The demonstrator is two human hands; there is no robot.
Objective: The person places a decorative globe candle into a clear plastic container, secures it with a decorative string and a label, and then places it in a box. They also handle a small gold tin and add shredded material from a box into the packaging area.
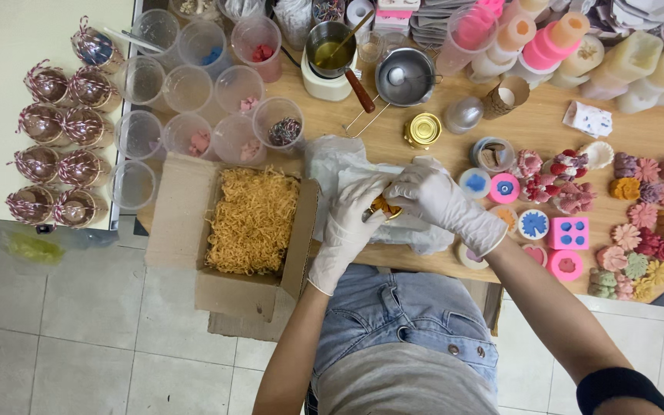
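both gloved hands, left (351, 223) & right (433, 196), grip small orange item (384, 206) over white paper (332, 165), axis unclear.

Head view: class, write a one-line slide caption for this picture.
Two gloved hands, left hand and right hand, wrap a small orange item in white paper beside a shred-filled cardboard box.

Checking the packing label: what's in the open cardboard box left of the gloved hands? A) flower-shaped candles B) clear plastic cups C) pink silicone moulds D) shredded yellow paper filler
D: the cardboard box holds only a bed of shredded yellow filler; the clear cups and pink moulds sit on the table outside it.
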